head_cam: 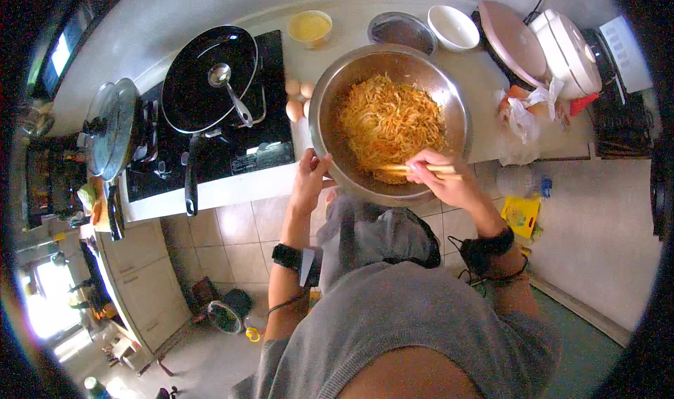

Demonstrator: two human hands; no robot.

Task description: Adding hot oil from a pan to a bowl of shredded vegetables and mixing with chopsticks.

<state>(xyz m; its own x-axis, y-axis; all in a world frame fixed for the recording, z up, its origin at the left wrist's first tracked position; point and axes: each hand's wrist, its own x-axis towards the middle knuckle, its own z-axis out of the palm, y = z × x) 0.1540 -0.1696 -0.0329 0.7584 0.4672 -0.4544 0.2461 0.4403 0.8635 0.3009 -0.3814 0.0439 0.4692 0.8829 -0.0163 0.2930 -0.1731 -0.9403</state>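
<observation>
A large stainless steel bowl (321,130) stands at the counter's front edge, holding a heap of orange-yellow shredded food (392,120). My left hand (311,175) grips the bowl's rim at its lower left, the thumb towards the top. In my right hand (439,178) is a pair of chopsticks (392,170), held nearly level over the bowl's near side, their tips in the shreds. Several eggs (295,110) lie left of the bowl. Behind it are a bowl of yellow contents (309,28), a dark round dish (403,32) and a white bowl (454,28).
To the left, a black frying pan (195,83) with a metal spoon (237,101) in it rests on the black cooktop (263,157). Glass lids (110,130) stand beyond it. A white appliance (566,54), a pink lid (513,43) and plastic bags (526,115) are at the right.
</observation>
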